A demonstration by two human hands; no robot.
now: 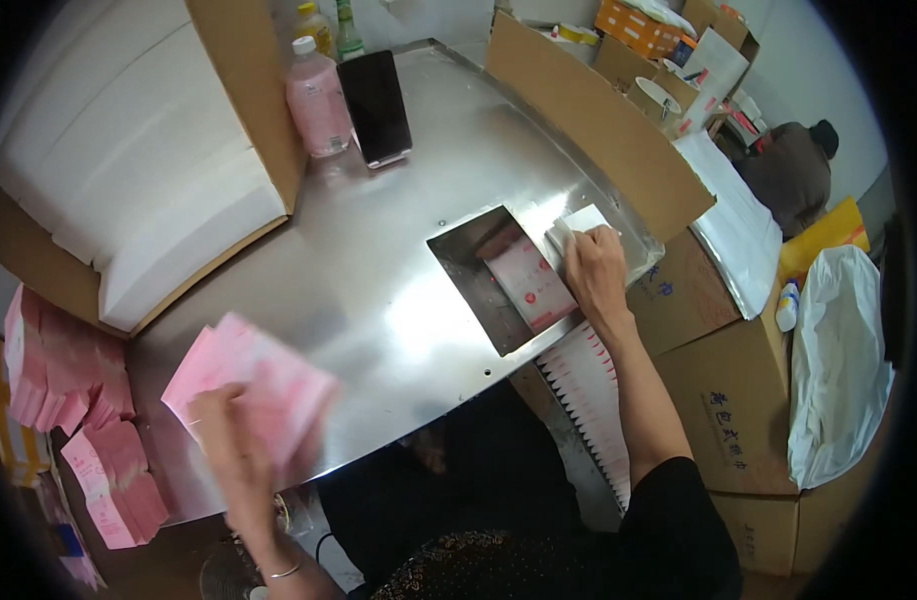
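Fingers (217,402) of a worker's left hand (231,440) grip flat pink wrappers (264,375), blurred at their right side, above the left part of a metal bench (369,265). The fingers of the right hand (601,268) curl over a folded white stack (585,217) just beside the right edge of a rectangular opening (459,270) in the benchtop. Inside that opening, a pink-and-white packet (532,287) with red marks sits tilted, near the right hand.

At the bench's left end stand bundles of more pink wrappers (119,485). Behind them, a large cardboard box (241,75), its side facing the worker cut low, holds white sheets (194,235). A dark-screened phone (381,110) leans upright beside a bottle of pink liquid (319,100) at the far edge. To the right, brown cartons (724,410) are stacked near a white plastic bag (837,350); farther back, another person (791,180) bends over.
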